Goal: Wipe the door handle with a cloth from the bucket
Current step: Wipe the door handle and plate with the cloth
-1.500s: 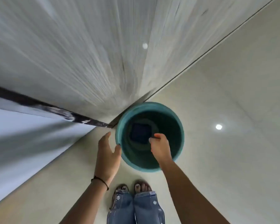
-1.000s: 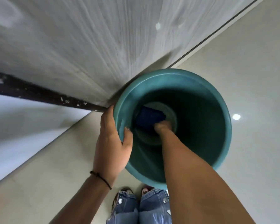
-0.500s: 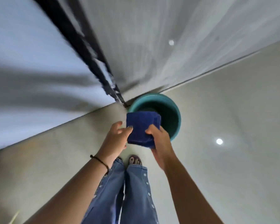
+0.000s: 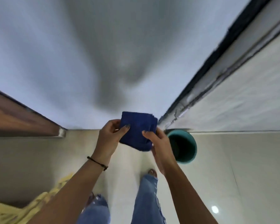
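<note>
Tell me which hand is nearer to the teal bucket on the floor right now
Right. The right hand overlaps the teal bucket's left rim in view, holding the blue cloth. The left hand grips the cloth's far side, away from the bucket.

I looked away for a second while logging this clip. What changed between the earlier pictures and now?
The right hand took the folded blue cloth from the bottom of the teal bucket and lifted it out. The left hand let go of the rim and joined the grip. The bucket stayed on the floor.
</note>
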